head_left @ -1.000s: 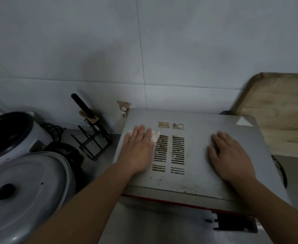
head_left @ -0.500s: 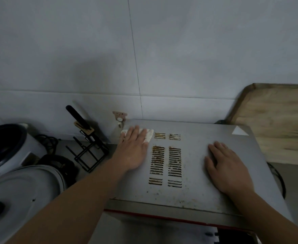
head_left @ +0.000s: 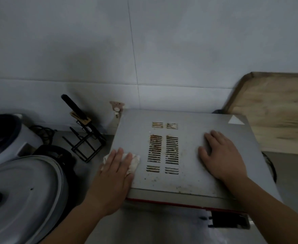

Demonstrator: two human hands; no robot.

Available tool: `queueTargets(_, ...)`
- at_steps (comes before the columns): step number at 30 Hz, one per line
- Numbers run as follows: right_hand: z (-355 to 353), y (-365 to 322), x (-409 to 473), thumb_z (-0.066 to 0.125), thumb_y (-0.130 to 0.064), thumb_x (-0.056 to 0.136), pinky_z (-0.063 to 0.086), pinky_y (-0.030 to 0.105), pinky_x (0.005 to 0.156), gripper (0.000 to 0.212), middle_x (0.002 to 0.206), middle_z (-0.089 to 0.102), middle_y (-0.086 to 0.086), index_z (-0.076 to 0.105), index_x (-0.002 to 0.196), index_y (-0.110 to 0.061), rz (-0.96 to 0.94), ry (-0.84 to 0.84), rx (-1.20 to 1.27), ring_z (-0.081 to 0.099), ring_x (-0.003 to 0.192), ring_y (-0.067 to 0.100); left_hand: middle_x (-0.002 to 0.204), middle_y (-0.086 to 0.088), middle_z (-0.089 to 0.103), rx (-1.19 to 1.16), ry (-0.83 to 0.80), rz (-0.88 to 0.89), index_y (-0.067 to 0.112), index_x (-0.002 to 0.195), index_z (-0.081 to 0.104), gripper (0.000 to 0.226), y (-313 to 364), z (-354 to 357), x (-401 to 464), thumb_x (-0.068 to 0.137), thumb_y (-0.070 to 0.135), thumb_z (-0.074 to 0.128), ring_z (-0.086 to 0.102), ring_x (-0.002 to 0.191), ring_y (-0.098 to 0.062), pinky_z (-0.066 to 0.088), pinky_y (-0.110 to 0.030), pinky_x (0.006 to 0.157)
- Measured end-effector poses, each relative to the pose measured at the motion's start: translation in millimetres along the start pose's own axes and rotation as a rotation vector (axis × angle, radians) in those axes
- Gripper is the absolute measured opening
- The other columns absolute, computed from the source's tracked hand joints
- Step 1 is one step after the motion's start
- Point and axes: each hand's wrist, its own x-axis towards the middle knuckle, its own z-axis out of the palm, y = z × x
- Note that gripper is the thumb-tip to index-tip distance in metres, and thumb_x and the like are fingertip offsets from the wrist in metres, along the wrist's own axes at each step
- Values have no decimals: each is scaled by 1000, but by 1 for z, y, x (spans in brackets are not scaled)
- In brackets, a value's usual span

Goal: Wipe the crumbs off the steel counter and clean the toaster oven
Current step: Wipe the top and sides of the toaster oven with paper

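Observation:
The grey toaster oven (head_left: pixel 188 120) fills the middle of the view, seen from above, with rusty vent slots (head_left: pixel 163 149) in its top and brown specks near the front edge. My left hand (head_left: pixel 115 170) lies flat on a crumpled white cloth (head_left: pixel 135 162) at the top's front left corner, just left of the slots. My right hand (head_left: pixel 221 156) rests flat on the right side of the top, fingers spread, holding nothing. The steel counter (head_left: pixel 90 166) shows as a strip left of the oven.
A large metal pot lid (head_left: pixel 23 196) and a white cooker (head_left: pixel 11 136) crowd the left. A black wire knife rack (head_left: pixel 86 141) stands against the tiled wall. A wooden board (head_left: pixel 278 111) leans at the right. A small hook (head_left: pixel 116 107) hangs on the wall.
My left hand has drawn the cloth from the back left corner of the oven top toward the front left corner. My right hand has stayed in place.

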Motion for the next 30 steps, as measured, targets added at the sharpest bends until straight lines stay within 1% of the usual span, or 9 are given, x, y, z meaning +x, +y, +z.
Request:
queueTargets(3,1,0,0,37,-53,97,13,34,120,63,160,28,5,35,151,-19,0,0,-9,22,147,21,163,6,-17,-56,-5,-43,36,156,-4,72,-2,-8,33,91,66,-2,-25,147,-10,0,-40,123)
queueTargets(5,0,0,0,37,-52,97,12,33,120,63,160,27,4,35,151,-19,-1,2,2,21,147,20,164,5,-16,-101,-2,-86,36,156,-2,64,1,-17,66,99,59,11,-22,148,-14,-4,-38,122)
queueTargets(7,0,0,0,37,-53,97,12,33,120,63,160,26,3,34,151,-20,3,6,19,20,147,19,164,1,-16,-116,-12,-106,32,157,-1,61,4,-28,107,103,52,19,-19,149,-20,-7,-39,121)
queueTargets(12,2,1,1,36,-54,98,9,29,118,63,161,26,0,33,152,-22,2,29,27,19,147,16,164,-6,-15,-75,-57,-158,29,157,-3,63,2,-45,205,103,51,19,-17,149,-30,-1,-52,121)
queueTargets(16,2,2,2,34,-55,98,5,25,117,63,161,24,-2,31,153,-24,7,31,25,18,148,14,165,-7,-7,-91,-63,-180,30,157,2,61,1,-50,232,102,51,20,-14,150,-31,0,-54,121)
queueTargets(21,0,0,-1,32,-54,98,7,27,118,64,162,23,-1,29,154,-23,11,13,25,17,148,15,165,0,-8,-80,11,-132,32,157,1,60,1,-39,189,103,50,19,-12,151,-25,3,-50,122)
queueTargets(25,-2,-1,-1,30,-53,99,7,29,119,64,162,22,1,27,154,-22,3,-5,12,16,149,16,165,4,-12,-61,1,-96,39,155,-2,58,0,-31,124,103,52,17,-13,151,-21,4,-54,121)
queueTargets(28,-4,-2,-2,31,-52,99,9,30,120,64,161,23,3,29,154,-20,-6,-6,2,18,148,17,162,6,-23,-8,-37,-45,42,153,-12,61,5,-24,60,97,60,4,-26,147,-15,-6,-51,121)
queueTargets(30,-4,-2,-3,30,-52,99,9,31,120,64,162,23,3,29,154,-20,-8,-13,-2,18,149,18,163,0,-20,62,-43,34,34,156,-10,69,11,-15,10,92,60,-9,-25,148,-19,-6,-49,121)
